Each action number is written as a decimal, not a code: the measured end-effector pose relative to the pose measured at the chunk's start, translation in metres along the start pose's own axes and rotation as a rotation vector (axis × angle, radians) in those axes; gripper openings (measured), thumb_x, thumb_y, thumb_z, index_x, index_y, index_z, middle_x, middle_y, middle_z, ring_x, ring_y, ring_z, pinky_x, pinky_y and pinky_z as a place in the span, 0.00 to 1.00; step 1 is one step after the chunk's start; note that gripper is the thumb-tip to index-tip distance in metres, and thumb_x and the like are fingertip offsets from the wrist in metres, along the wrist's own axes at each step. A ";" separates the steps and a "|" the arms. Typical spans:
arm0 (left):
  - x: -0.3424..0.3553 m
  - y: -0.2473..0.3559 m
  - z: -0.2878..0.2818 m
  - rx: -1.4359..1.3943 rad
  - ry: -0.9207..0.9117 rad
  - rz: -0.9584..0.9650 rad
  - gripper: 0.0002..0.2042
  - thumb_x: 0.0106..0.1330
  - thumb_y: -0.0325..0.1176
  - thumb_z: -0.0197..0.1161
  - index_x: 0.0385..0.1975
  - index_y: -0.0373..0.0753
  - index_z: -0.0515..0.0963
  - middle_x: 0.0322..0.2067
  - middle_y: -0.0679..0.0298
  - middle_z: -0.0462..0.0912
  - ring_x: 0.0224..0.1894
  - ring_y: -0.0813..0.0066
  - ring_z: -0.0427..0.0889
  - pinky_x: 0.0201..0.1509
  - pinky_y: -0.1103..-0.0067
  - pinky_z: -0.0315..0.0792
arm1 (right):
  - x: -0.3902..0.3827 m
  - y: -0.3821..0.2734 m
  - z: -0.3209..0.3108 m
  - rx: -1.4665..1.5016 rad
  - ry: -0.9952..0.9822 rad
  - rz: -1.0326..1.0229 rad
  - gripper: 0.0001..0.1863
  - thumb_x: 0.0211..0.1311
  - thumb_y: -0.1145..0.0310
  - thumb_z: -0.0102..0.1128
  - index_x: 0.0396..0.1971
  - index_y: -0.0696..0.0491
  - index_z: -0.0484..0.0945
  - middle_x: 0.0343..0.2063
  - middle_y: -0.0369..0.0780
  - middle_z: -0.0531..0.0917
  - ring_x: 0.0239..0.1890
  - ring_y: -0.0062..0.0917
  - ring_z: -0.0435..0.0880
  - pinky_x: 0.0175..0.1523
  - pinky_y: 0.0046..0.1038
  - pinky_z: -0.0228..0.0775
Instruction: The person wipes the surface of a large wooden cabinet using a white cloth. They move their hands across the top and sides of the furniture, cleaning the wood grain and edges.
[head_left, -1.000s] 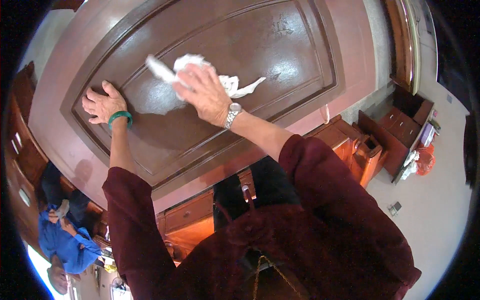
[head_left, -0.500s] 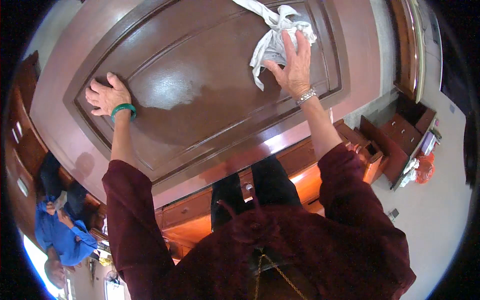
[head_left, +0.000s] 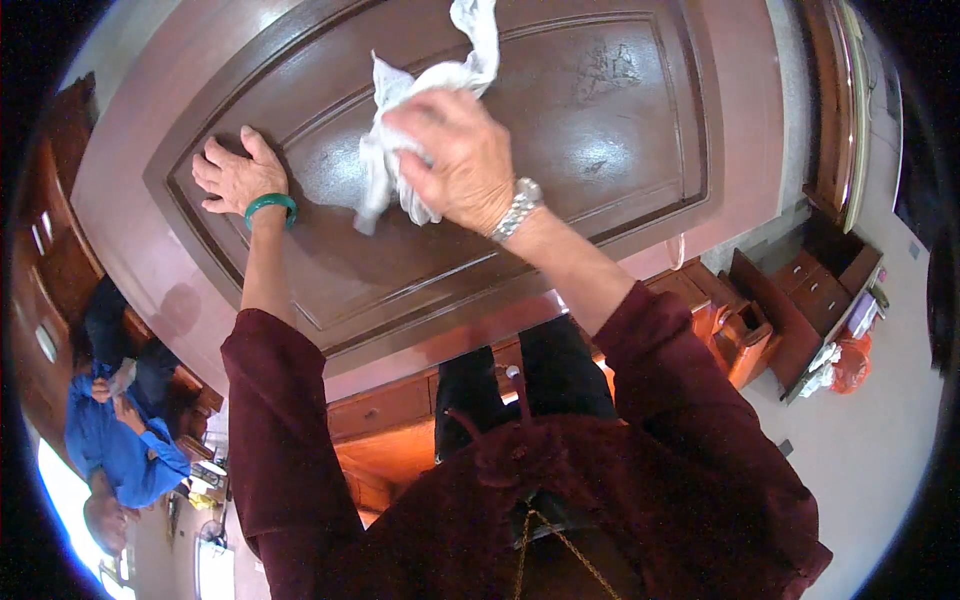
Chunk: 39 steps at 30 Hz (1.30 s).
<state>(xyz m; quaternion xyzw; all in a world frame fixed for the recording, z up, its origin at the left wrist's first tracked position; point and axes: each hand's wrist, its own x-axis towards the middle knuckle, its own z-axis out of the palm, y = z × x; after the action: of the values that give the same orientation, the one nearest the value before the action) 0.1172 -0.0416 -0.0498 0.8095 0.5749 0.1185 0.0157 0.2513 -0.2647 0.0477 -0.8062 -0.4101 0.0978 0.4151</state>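
Note:
A large wooden panel (head_left: 520,130) with a dark brown raised centre and a paler pinkish border fills the upper middle of my view. My left hand (head_left: 240,175), with a green bangle on its wrist, rests on the panel's left part with fingers spread. My right hand (head_left: 450,155), with a metal watch, grips a crumpled white cloth (head_left: 465,75) against the middle of the panel; the cloth's loose ends trail up and down from it. The panel's surface shines in patches, with dark marks at its upper right.
Wooden drawers (head_left: 375,415) lie beneath the panel. A co-worker in blue (head_left: 130,460) at the lower left holds a greyish object. At the right stand a dark wooden cabinet (head_left: 815,285) and, beside it, a red plastic bag (head_left: 852,362) on the pale floor (head_left: 860,470).
My right hand and cloth first moved right to the panel's upper right, then back left to its middle. My left hand stays spread on the panel, appearing slightly higher in view.

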 end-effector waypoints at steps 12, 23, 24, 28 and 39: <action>-0.001 0.003 -0.006 0.012 -0.012 -0.007 0.29 0.62 0.54 0.51 0.58 0.41 0.63 0.63 0.52 0.56 0.67 0.55 0.50 0.63 0.44 0.43 | 0.029 0.052 0.038 -0.330 0.074 -0.071 0.31 0.43 0.53 0.67 0.51 0.46 0.74 0.54 0.55 0.66 0.56 0.53 0.62 0.61 0.52 0.50; 0.001 -0.001 -0.005 -0.023 -0.018 -0.016 0.29 0.62 0.54 0.50 0.58 0.43 0.64 0.64 0.54 0.55 0.68 0.58 0.49 0.65 0.46 0.42 | 0.039 0.079 0.009 -0.603 -0.097 -0.151 0.21 0.47 0.63 0.57 0.45 0.37 0.78 0.51 0.38 0.72 0.57 0.32 0.65 0.54 0.51 0.54; 0.000 0.002 -0.004 -0.026 -0.019 -0.014 0.28 0.62 0.54 0.50 0.58 0.43 0.64 0.64 0.53 0.55 0.68 0.58 0.49 0.65 0.46 0.42 | 0.037 0.110 -0.016 -0.651 0.035 -0.145 0.20 0.48 0.60 0.58 0.46 0.39 0.78 0.49 0.39 0.72 0.53 0.33 0.67 0.51 0.48 0.56; 0.000 0.001 -0.006 -0.001 0.000 -0.016 0.28 0.63 0.53 0.50 0.58 0.43 0.64 0.64 0.54 0.55 0.68 0.57 0.49 0.64 0.45 0.43 | 0.043 0.181 -0.102 -0.747 0.201 0.139 0.18 0.54 0.57 0.58 0.46 0.44 0.77 0.46 0.45 0.73 0.50 0.39 0.69 0.50 0.44 0.61; -0.001 -0.003 -0.001 -0.002 0.006 -0.002 0.28 0.64 0.55 0.48 0.58 0.43 0.63 0.64 0.55 0.56 0.68 0.59 0.50 0.64 0.45 0.43 | 0.075 0.091 0.009 -0.552 -0.120 -0.367 0.23 0.46 0.65 0.59 0.47 0.38 0.75 0.50 0.42 0.72 0.58 0.37 0.65 0.57 0.54 0.55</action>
<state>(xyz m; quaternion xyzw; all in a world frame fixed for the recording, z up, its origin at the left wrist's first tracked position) 0.1139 -0.0422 -0.0492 0.8085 0.5755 0.1216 0.0150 0.3484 -0.2331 -0.0125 -0.7936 -0.5833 -0.0460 0.1669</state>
